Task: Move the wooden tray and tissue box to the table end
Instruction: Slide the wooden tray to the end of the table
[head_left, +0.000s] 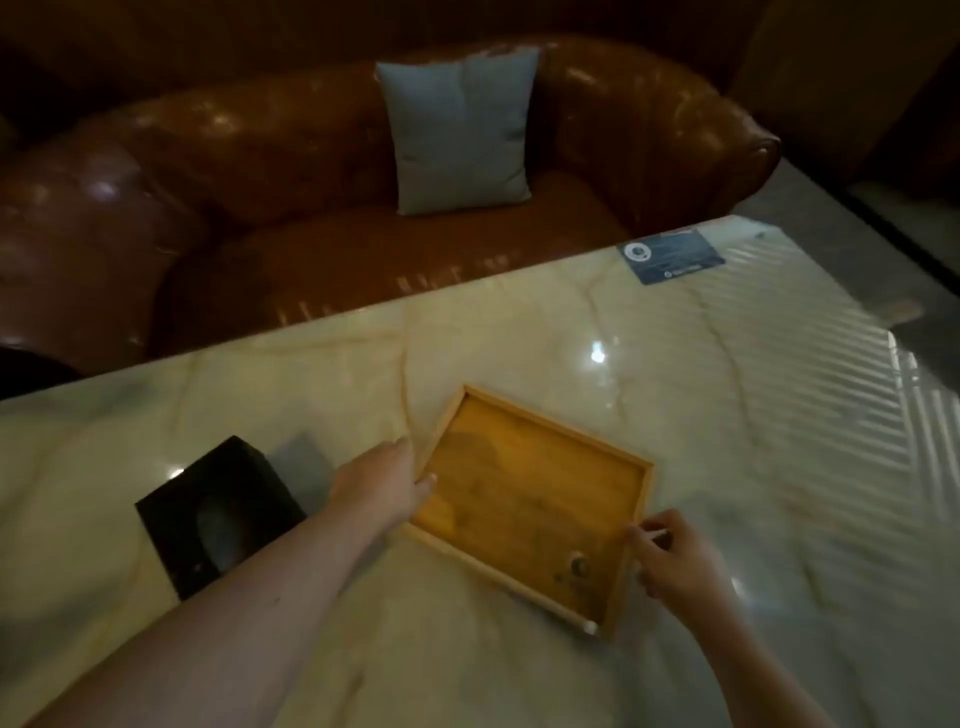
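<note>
Both hands' fingers (647, 535) grasp opposite rims of the wooden tray (524, 499) between them.

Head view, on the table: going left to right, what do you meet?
Black tissue box → left hand on the tray's left rim → wooden tray → right hand at its right rim → blue card, far right and further back.
</note>
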